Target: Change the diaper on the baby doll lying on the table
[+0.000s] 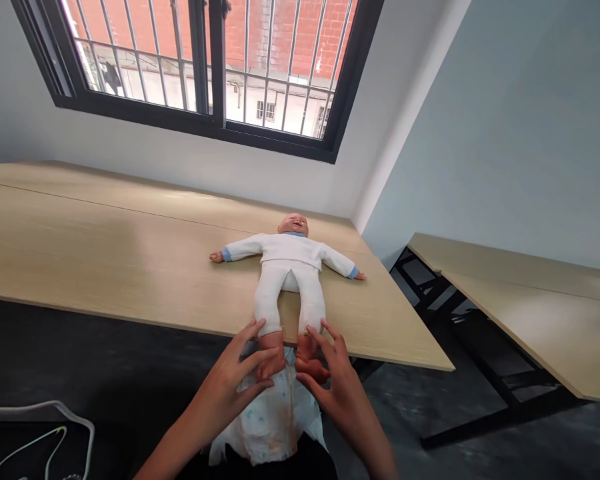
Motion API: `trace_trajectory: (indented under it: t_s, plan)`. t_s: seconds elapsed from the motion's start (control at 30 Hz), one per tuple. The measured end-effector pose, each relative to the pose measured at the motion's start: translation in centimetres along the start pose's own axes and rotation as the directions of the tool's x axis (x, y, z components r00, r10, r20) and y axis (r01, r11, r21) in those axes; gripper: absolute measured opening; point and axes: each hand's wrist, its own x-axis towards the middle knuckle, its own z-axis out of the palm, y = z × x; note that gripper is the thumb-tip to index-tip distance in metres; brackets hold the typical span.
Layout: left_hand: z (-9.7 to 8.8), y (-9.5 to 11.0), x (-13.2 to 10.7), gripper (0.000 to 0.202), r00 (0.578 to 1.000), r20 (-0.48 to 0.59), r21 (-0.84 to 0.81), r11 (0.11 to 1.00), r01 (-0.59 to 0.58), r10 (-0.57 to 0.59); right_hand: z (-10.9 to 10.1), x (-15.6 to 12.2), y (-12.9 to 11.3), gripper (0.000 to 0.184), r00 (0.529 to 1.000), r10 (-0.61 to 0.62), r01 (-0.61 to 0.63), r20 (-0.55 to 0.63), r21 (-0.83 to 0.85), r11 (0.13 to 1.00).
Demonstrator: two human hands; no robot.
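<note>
Left hand (243,370) and right hand (336,367), loosely spread, frame the legs (312,297) of the doll (290,261) at the table's (145,267) near edge, its clothes (291,249) seemingly done, the diaper (267,420) left off, on the near lap (315,461).

We see a rounded, pinkish doll head (294,225) of smooth plastic with a faint sheen, and a soft, matt white cloth outfit (291,253) with blue cloth cuffs (226,254). The long, pale wood-look bench (180,267) is smooth and softly glossy. We find the white, blue-marked diaper (267,427) papery and creased, the dark grey, rectangular window frame (280,142) smooth and metallic.
</note>
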Motion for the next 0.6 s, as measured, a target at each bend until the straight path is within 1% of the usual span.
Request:
trace_trajectory:
  t_s: [0.07,0.17,0.23,0.33,0.4,0.5,0.6]
  plan:
    - [0.0,0.0,0.1,0.031,0.999,-0.05,-0.044,0.999,0.012,-0.014,0.1,0.1,0.0,0.063,1.0,-0.005,0.005,-0.01,0.005,1.0]
    - [-0.1,0.1,0.1,0.025,0.989,-0.137,-0.107,0.994,0.035,-0.05,0.0,0.1,0.3,0.059,1.0,0.007,-0.007,-0.025,0.017,1.0]
    - [-0.2,0.1,0.0,0.021,0.978,-0.185,-0.162,0.984,0.069,-0.099,-0.2,0.2,0.6,0.049,0.999,0.025,-0.024,-0.041,0.029,0.999]
    - [-0.6,0.1,0.0,0.016,0.96,-0.224,-0.234,0.966,0.113,-0.166,-0.6,0.5,1.4,0.031,0.995,0.048,-0.044,-0.082,0.049,0.998]
    - [-0.9,0.0,0.0,0.016,0.95,-0.238,-0.29,0.948,0.13,-0.204,-0.6,0.7,1.8,0.025,0.994,0.048,-0.041,-0.102,0.069,0.997]
    - [-1.1,-0.2,0.0,0.017,0.94,-0.215,-0.402,0.902,0.16,-0.263,-0.5,0.9,1.8,0.023,0.992,0.014,-0.003,-0.129,0.083,0.997]
    - [-1.0,-0.4,0.0,0.019,0.935,-0.191,-0.456,0.871,0.185,-0.299,-0.5,0.8,1.2,0.02,0.994,-0.022,0.032,-0.104,0.088,0.996]
